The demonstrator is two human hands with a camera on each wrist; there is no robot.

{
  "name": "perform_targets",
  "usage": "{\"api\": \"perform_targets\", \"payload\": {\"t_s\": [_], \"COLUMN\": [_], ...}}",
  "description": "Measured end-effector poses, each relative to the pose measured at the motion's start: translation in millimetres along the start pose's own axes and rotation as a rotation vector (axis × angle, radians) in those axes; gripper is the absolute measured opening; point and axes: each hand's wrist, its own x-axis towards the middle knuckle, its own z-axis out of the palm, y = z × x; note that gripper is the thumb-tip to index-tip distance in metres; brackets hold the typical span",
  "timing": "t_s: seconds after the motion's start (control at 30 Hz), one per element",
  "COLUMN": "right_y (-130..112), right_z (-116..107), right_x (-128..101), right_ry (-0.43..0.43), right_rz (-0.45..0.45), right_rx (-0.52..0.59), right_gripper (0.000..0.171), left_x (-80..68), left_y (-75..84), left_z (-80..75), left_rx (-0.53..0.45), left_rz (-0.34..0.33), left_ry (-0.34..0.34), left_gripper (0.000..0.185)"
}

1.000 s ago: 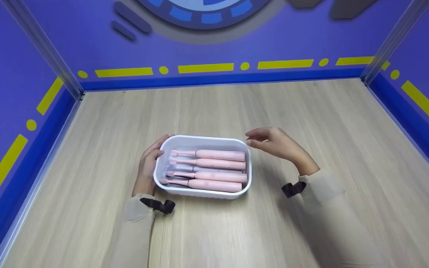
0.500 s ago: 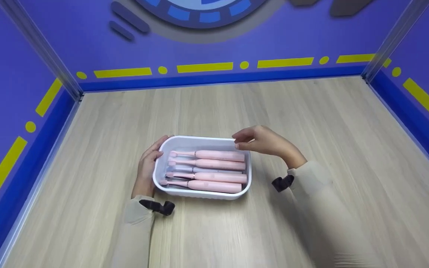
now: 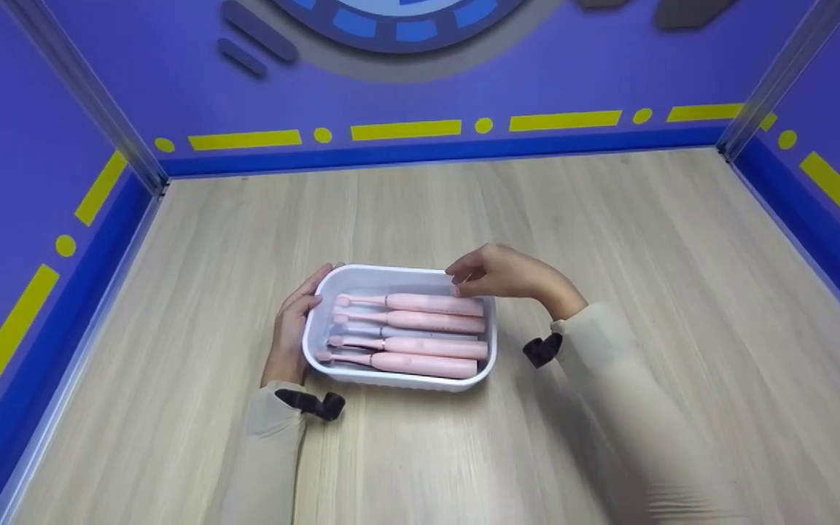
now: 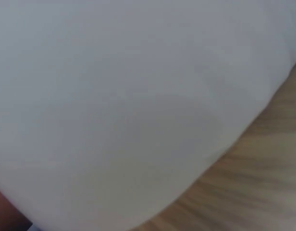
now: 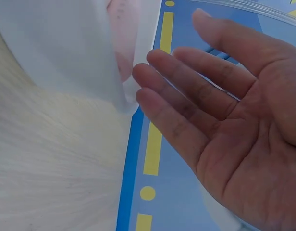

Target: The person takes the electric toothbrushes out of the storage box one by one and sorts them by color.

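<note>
A white plastic storage bin [image 3: 398,380] holds several pink electric toothbrushes [image 3: 434,321], lying side by side with their heads to the left. Among them, a pale grey-lilac toothbrush [image 3: 431,335] is partly covered. My left hand [image 3: 292,328] grips the bin's left end, its thumb at the rim and its fingers along the far left corner. In the left wrist view the bin's wall [image 4: 138,96] fills most of the picture. Over the bin's far right corner hovers my right hand [image 3: 511,273], holding nothing. Its fingers [image 5: 181,130] are loosely bent, near the topmost toothbrush's handle end.
The bin is on a light wood-grain table [image 3: 420,219]. Purple-blue panels [image 3: 420,95] with yellow dashes wall it in at the back and both sides. Dark wrist cameras [image 3: 310,403] are strapped over both beige sleeves [image 3: 631,386].
My right hand has moved left, from beside the bin to over its far right corner. The left hand, the bin and the toothbrushes stay in place.
</note>
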Motion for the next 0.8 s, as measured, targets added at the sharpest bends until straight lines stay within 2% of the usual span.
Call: {"api": "perform_targets", "payload": {"t_s": [0.2,0.43,0.8], "right_y": [-7,-11,-16], "right_z": [2,6,11], "right_x": [6,14,21], "right_ry": [-0.061,-0.091,-0.132], "right_rz": [0.021,0.034,0.117], "right_rx": [-0.020,-0.070,-0.103], "right_gripper": [0.040,0.041,0.043], "left_x": [1.0,-0.7,-1.0], "left_y": [-0.6,-1.0,-1.3], "left_z": [-0.1,0.3,-2.2], "left_rx": [-0.018,-0.025,-0.025], "left_rz": [0.008,0.001,0.011], "left_ry": [-0.017,-0.026,-0.049], "left_gripper": [0.056,0.057,0.056]}}
